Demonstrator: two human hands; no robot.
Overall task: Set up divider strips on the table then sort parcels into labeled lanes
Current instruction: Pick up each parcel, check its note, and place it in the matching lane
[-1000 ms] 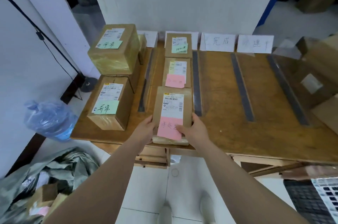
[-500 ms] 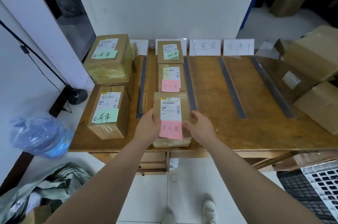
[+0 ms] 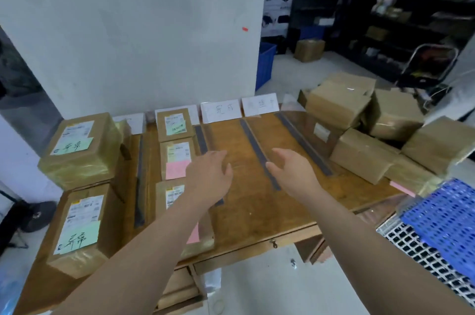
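Left hand (image 3: 208,181), right hand (image 3: 293,173): empty, fingers loosely spread, above glossy wooden counter (image 3: 246,208). Flat dark-grey divider strips (image 3: 259,158) lie lengthwise. Tape-wrapped boxy cardboard parcels (image 3: 177,125) in left lanes; parcel heap (image 3: 359,154) at right edge.

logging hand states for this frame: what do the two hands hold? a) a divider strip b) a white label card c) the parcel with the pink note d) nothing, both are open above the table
d: the left hand and the right hand hover over the wooden table with fingers loosely spread and nothing in them.
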